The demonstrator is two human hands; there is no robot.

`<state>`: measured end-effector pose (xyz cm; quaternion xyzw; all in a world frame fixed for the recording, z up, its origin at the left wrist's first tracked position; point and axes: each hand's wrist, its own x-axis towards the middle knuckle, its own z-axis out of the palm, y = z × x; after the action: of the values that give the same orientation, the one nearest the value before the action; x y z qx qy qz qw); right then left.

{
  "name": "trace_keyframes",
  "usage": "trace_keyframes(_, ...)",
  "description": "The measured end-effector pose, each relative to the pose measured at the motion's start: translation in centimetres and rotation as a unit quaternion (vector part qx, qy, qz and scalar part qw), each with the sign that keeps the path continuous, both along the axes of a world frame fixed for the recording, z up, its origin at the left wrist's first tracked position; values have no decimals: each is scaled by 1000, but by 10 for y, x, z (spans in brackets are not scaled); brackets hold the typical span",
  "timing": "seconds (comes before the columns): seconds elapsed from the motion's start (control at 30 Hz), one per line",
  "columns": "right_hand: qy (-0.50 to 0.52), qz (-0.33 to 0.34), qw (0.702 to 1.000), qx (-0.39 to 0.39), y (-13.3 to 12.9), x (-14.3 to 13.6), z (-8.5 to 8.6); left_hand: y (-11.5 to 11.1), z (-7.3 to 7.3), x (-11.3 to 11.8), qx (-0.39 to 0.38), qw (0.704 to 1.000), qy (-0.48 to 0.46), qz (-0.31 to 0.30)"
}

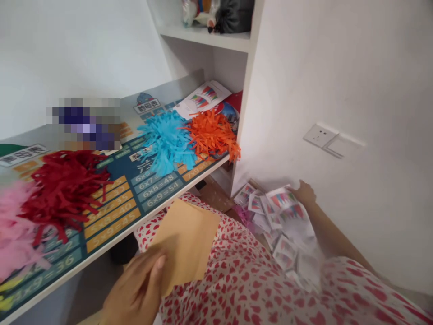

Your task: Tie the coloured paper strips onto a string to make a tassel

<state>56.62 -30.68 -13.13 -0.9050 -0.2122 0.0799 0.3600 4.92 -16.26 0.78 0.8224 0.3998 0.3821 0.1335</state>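
Observation:
My left hand (135, 289) holds a few yellow-brown paper sheets (189, 239) over my lap, thumb on top. At the right, my right hand (305, 194) reaches down by the wall and grips the upper edge of a white printed packet (287, 207) with colourful pictures. Similar packets (286, 253) lie in a pile beneath and beside it. On the desk are a dark red paper-strip bundle (67, 189), a pink one (16, 230), a light blue one (169, 140) and an orange one (213, 133).
The desk (115, 239) has a printed times-table mat and its front edge runs diagonally. A white printed sheet (203, 99) lies at its far end under a shelf (206, 38). A wall socket (320, 134) is at the right.

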Motion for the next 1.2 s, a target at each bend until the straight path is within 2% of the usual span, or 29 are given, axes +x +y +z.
trace_keyframes(0.1, 7, 38, 999, 36, 51, -27, 12, 1, 5, 6, 39, 998, 15, -48)
trace_keyframes(0.17, 31, 120, 990, 72, 91, -72, 21, 1, 10, 11, 54, 997, 10, -62)
trace_keyframes(0.23, 64, 221, 966, 119, 124, -131, 36, -1, 16, 12, 66, 996, 4, -67)
trace_keyframes(0.27, 120, 310, 926, 178, 136, -160, 46, -2, 19, 12, 70, 995, 0, -73)
trace_keyframes(0.3, 181, 391, 875, 222, 146, -188, 59, -4, 22, 10, 73, 994, -5, -80)
trace_keyframes(0.37, 263, 518, 769, 266, 159, -235, 88, -10, 27, 3, 68, 994, -13, -89)
trace_keyframes(0.4, 275, 556, 736, 270, 163, -252, 103, -13, 29, -3, 60, 994, -17, -88)
trace_keyframes(0.43, 276, 582, 718, 263, 165, -265, 117, -17, 29, -9, 49, 995, -22, -83)
trace_keyframes(0.53, 269, 612, 713, 213, 171, -291, 146, -28, 27, -28, 15, 997, -53, -55)
trace_keyframes(0.63, 281, 606, 724, 173, 175, -306, 156, -35, 24, -44, 12, 997, -78, -3)
trace_keyframes(0.77, 238, 601, 745, 166, 173, -321, 158, -35, 30, -54, 40, 996, -19, 72)
trace_keyframes(0.9, 157, 637, 732, 183, 166, -335, 160, -30, 40, -52, 24, 989, 76, 125)
trace_keyframes(1.0, 133, 660, 716, 184, 164, -345, 160, -29, 39, -46, 14, 989, 58, 133)
trace_keyframes(1.2, 133, 672, 708, 173, 165, -356, 159, -29, 34, -47, -39, 988, 13, 149)
